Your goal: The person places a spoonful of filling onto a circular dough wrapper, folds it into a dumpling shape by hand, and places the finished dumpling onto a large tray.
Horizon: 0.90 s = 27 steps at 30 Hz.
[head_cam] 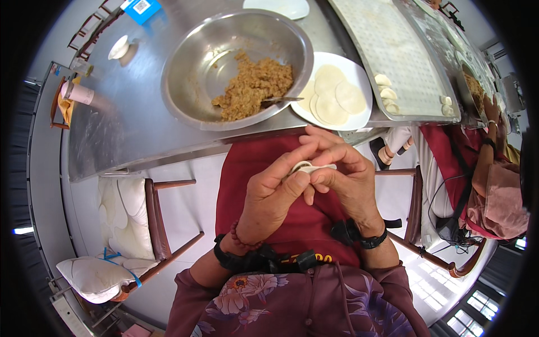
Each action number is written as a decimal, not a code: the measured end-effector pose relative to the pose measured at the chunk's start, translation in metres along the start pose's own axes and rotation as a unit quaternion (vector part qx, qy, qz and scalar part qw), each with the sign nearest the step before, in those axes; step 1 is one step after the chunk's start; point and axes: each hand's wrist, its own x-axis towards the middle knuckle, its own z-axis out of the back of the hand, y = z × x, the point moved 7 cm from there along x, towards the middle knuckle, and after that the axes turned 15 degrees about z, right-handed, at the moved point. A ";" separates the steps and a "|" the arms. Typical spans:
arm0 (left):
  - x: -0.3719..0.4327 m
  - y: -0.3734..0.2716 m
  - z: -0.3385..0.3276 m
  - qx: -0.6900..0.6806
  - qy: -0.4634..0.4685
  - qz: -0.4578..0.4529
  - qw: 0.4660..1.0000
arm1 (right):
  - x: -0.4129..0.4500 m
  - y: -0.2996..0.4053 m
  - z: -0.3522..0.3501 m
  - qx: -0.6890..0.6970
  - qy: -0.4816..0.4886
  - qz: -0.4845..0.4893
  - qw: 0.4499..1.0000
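Note:
Between my left hand and my right hand is a dumpling wrapper, folded over, with a dark bit of filling showing in its gap. Thumbs and fingertips of both hands pinch its edge above my red apron. Just beyond stands a wide steel bowl with minced filling heaped on its right side. A metal utensil rests in the filling, its handle over the rim. Right of the bowl, a white plate holds several round flat wrappers.
A perforated metal tray at the right carries several folded dumplings. On the steel table stand a pink cup and a small white dish. A co-worker sits at the right by another bowl. A cushioned chair is at the left.

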 end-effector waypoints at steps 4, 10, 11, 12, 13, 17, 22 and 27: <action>0.000 0.007 0.002 0.030 0.039 0.051 0.998 | 0.000 0.003 -0.001 -0.065 0.076 0.055 0.993; 0.001 0.002 0.002 -0.021 0.025 0.072 0.997 | -0.003 -0.004 -0.008 0.013 0.039 -0.118 0.992; 0.001 0.002 0.002 -0.030 0.026 0.075 0.996 | -0.004 -0.004 -0.008 0.013 0.038 -0.119 0.992; 0.001 0.002 0.004 -0.030 0.027 0.075 0.996 | -0.006 -0.006 -0.009 0.043 0.036 -0.133 0.990; 0.001 0.004 0.004 -0.015 0.044 0.081 0.996 | -0.008 -0.008 -0.010 0.074 0.034 -0.146 0.986; 0.005 0.015 0.006 -0.129 0.034 0.112 0.985 | 0.001 0.006 -0.012 -0.093 0.099 0.055 0.989; 0.005 0.014 0.001 -0.261 0.074 0.144 0.952 | 0.001 0.000 -0.001 -0.105 0.036 0.047 0.993; 0.002 0.013 0.003 -0.233 0.076 0.155 0.957 | -0.002 -0.003 -0.001 -0.114 0.050 0.017 0.992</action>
